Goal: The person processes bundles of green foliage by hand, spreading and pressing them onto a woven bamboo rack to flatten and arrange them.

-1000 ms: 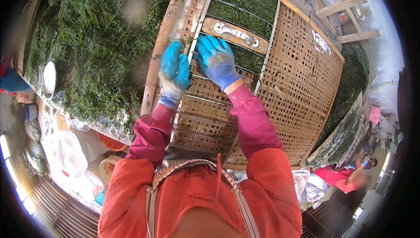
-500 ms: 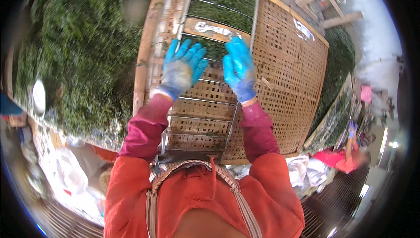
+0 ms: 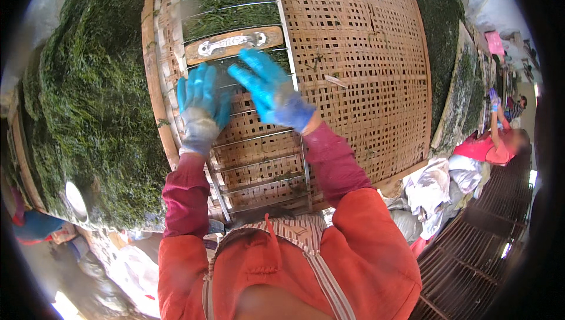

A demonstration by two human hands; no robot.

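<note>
Pressing two gloved hands, left hand and right hand, fingers spread open, gripping nothing, onto one woven bamboo tray below one wooden block.

Both gloved hands have slid down from the wooden handle block: the left hand now lies flat near the woven bamboo tray's left edge, the right hand hovers just below the block.

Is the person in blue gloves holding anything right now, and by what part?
Nothing is gripped. The left hand and right hand lie open and flat on the green sheet over the woven bamboo mat.
</note>
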